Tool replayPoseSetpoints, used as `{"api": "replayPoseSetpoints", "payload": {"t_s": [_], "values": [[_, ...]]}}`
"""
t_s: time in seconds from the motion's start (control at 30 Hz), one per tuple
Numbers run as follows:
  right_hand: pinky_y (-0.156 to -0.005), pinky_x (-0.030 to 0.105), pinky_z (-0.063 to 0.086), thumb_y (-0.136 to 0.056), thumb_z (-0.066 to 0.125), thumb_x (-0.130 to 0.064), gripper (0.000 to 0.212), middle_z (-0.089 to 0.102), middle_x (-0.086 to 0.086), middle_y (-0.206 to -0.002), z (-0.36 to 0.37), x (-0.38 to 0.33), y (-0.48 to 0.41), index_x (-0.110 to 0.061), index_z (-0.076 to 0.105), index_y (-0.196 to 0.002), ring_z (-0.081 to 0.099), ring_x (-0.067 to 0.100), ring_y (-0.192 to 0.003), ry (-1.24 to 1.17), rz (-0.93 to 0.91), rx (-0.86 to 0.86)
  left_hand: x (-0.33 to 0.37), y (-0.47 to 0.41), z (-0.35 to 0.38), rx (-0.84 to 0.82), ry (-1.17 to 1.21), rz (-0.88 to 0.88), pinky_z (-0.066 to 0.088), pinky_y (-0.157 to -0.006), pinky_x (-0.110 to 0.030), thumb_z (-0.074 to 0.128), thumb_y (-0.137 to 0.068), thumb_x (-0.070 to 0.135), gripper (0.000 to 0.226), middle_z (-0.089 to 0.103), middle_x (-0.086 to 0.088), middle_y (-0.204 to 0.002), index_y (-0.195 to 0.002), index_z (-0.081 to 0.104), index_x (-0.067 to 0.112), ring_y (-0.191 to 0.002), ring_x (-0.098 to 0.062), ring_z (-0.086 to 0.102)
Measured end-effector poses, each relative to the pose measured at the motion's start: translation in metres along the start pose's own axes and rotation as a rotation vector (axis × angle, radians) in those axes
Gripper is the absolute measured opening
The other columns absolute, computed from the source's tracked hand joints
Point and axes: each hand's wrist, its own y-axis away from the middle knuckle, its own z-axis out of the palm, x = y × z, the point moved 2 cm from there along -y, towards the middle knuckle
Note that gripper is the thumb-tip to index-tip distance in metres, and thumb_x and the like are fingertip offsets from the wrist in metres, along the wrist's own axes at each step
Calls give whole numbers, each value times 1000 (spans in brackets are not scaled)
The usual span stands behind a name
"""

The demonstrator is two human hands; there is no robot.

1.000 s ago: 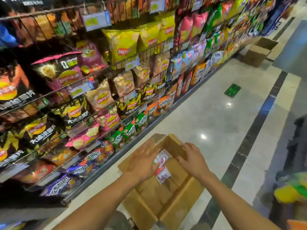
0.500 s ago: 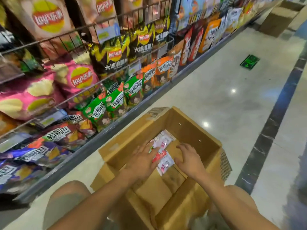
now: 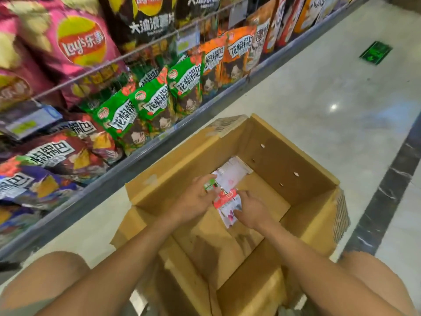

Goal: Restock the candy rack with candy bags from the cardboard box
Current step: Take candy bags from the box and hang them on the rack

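Down in the open brown cardboard box (image 3: 296,147), toward its far left corner, the left hand (image 3: 196,199) curls its fingers round a small green-topped candy bag (image 3: 210,185). The right hand (image 3: 252,210) pinches a red-and-white candy bag (image 3: 226,200) just beside it.

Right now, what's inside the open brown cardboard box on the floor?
A few small white-and-red candy bags lie on the bare bottom of the brown cardboard box. The left hand and right hand grip them, hiding any bags beneath the palms.
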Motion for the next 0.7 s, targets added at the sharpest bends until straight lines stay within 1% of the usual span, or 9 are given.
{"api": "replayPoseSetpoints", "payload": {"t_s": [0.07,0.13,0.2,0.3,0.37,0.43,0.5,0.6,0.7], "values": [[-111,44,43,-92,64,-38,75,36,9,-160,11,1,-18,-22,30,-157,41,31,-142,-19,14,-39,9,0,-5,29,271,-123,46,-88,-9,52,-109,31,36,56,3,-137,-142,56,18,-118,-8,57],[-114,47,39,-93,61,-35,74,34,11,-161,21,2,-36,-23,28,-159,36,33,-145,-54,56,-75,4,3,-12,3,509,-256,50,-102,-28,44,-109,44,38,58,7,-141,-139,59,25,-127,-12,56],[-113,47,40,-93,57,-32,73,42,16,-156,31,5,-54,-21,27,-159,40,36,-142,-79,74,-73,-6,7,-18,0,765,-351,43,-114,-48,37,-107,57,48,60,5,-143,-137,61,29,-134,-17,55],[-103,46,48,-90,51,-31,74,57,16,-138,44,15,-87,-25,23,-159,54,38,-125,-82,97,-39,-18,7,-30,43,1029,-425,40,-117,-56,32,-106,63,58,64,-1,-142,-136,65,27,-133,-23,56],[-103,46,49,-90,52,-24,76,60,12,-139,47,15,-103,-27,22,-160,57,36,-123,-199,118,-26,-23,7,-36,65,1099,-436,40,-116,-57,32,-105,64,61,66,-3,-141,-136,67,26,-134,-26,57],[-111,45,44,-91,49,-12,74,52,4,-151,47,11,-115,-23,26,-160,52,32,-134,-317,125,-9,-26,8,-40,79,1134,-444,40,-116,-57,32,-105,65,62,67,-4,-140,-136,67,25,-134,-27,57],[-113,42,43,-92,48,-6,68,50,5,-153,45,10,-124,-19,33,-158,50,31,-136,-357,150,0,-29,9,-42,94,1135,-456,39,-117,-57,32,-104,66,63,67,-4,-140,-135,68,24,-134,-28,57],[-103,46,51,-92,47,-6,59,58,12,-140,45,15,-133,-17,47,-151,58,33,-123,-341,154,44,-27,11,-43,111,1123,-460,40,-117,-56,31,-105,65,63,68,-4,-139,-134,68,24,-133,-28,58],[-93,49,56,-85,48,-3,59,64,15,-128,40,21,-135,-12,57,-142,62,34,-114,-376,61,157,-26,11,-43,123,1090,-459,41,-116,-55,29,-106,65,62,68,-3,-138,-134,68,25,-132,-27,59]]}}
